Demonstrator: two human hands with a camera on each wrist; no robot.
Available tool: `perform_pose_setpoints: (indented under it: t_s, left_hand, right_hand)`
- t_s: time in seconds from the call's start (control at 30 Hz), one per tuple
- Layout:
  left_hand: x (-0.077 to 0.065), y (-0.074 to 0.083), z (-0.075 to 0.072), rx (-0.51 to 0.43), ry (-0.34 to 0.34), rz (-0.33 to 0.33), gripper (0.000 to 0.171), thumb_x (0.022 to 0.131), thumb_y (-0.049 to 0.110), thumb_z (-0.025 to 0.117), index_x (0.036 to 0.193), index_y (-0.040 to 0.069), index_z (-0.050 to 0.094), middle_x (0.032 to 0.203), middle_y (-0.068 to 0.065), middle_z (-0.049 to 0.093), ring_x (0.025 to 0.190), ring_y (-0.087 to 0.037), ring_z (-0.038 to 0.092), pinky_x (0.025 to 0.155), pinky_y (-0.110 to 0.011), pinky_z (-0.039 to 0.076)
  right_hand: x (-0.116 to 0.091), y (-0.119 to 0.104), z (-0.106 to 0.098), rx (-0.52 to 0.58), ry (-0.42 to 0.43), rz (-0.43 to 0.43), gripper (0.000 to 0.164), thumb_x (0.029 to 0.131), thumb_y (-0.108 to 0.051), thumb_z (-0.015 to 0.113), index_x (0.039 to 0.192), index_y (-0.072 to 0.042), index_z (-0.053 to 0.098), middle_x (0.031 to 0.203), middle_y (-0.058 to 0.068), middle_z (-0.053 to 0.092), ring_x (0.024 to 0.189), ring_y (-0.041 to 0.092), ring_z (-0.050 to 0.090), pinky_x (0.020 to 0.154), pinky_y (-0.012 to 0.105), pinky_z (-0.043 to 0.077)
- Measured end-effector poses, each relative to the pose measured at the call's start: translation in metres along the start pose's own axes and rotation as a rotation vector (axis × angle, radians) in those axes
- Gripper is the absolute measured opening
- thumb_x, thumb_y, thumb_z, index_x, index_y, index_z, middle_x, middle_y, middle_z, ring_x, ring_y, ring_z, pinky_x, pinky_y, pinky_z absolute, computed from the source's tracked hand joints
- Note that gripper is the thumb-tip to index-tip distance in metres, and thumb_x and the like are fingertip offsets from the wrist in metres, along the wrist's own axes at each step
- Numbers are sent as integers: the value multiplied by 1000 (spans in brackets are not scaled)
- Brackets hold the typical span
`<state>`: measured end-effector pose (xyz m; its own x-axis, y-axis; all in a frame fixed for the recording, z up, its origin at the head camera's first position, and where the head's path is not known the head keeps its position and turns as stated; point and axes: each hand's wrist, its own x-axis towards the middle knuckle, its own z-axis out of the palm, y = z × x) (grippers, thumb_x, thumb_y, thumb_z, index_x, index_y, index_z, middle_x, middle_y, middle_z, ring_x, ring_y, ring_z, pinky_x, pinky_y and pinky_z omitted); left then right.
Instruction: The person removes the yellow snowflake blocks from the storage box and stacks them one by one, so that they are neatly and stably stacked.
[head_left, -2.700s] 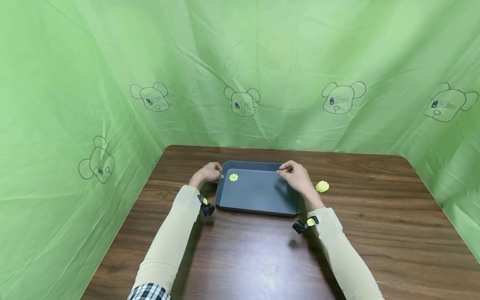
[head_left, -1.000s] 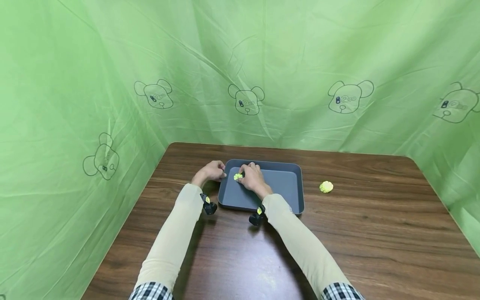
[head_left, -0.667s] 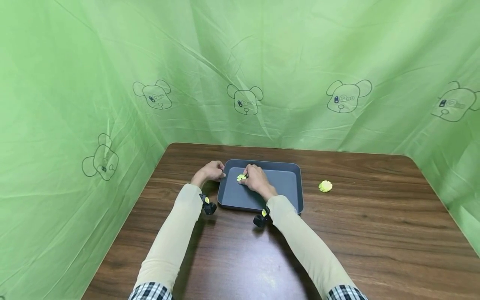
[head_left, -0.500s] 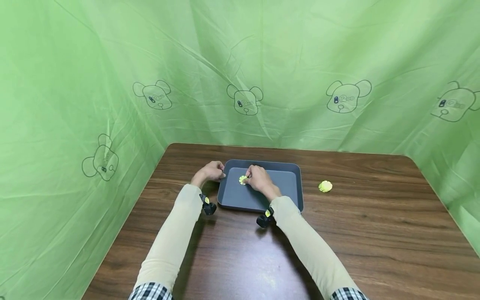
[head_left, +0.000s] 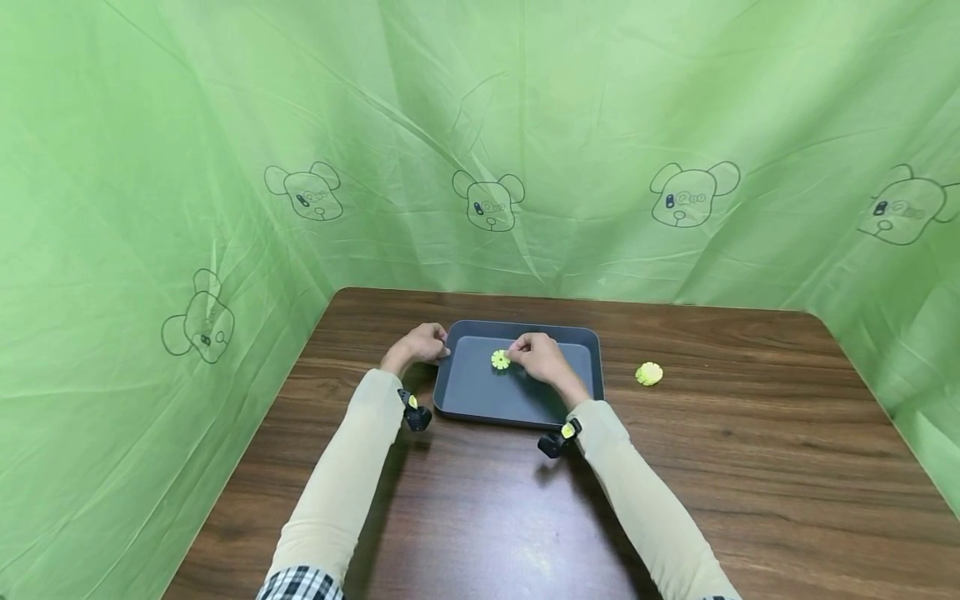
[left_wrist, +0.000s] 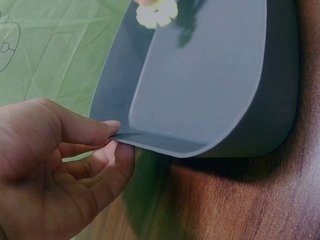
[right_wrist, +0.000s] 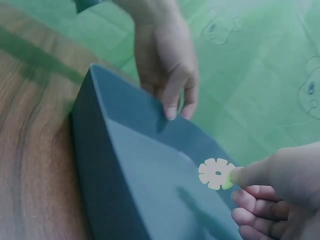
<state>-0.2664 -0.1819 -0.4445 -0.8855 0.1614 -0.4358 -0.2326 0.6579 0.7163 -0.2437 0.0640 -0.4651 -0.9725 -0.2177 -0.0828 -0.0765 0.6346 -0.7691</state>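
A dark grey rectangular tray (head_left: 517,414) sits on the wooden table. My left hand (head_left: 422,343) pinches its left rim between thumb and fingers, as the left wrist view (left_wrist: 65,160) shows up close. With thumb and fingertips, my right hand (head_left: 542,357) pinches a yellow-green snowflake disc (head_left: 499,360) by its edge. Notched like a flower with a small centre hole, the disc (right_wrist: 215,173) is held above the tray floor, where a shadow falls below it.
A small pile of yellow-green discs (head_left: 648,373) lies on the table (head_left: 750,433) right of the tray. Green cloth (head_left: 570,125) with printed bear heads hangs behind and at the sides.
The disc lay at the tray's left end. My right hand has reached over, taken hold of it and carried it rightwards, up off the tray floor. My left hand stays at the rim.
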Motion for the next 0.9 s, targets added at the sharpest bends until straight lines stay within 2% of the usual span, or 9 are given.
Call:
perform_pose_setpoints:
  t_s: [0.13,0.43,0.63,0.9]
  left_hand:
    - [0,0,0,5,2,1,25,92,-1,55,114,-8,48,104,-12,48,90,-23,58,83,-33,58]
    - [-2,0,1,39,11,2,26,93,2,55,116,-7,50,106,-14,51,92,-23,59,84,-32,57]
    - [-1,-2,0,41,9,7,26,93,3,55,116,-7,49,107,-14,50,93,-22,58,87,-36,56]
    - [-1,-2,0,46,7,8,27,93,3,55,118,-7,50,110,-15,51,93,-21,58,83,-31,57]
  right_hand:
    - [-8,-2,-14,31,19,24,16,88,-26,67,89,-10,69,86,2,65,76,15,54,66,27,45]
    - [-22,0,-38,-32,65,39,17,88,-31,67,90,-15,71,86,0,67,78,15,55,67,26,43]
    - [-31,8,-51,-29,102,18,17,89,-28,66,91,-12,69,87,3,67,76,16,55,66,26,44]
    - [-43,23,-71,-17,165,37,18,90,-27,65,92,-9,69,87,6,66,76,18,54,65,26,42]
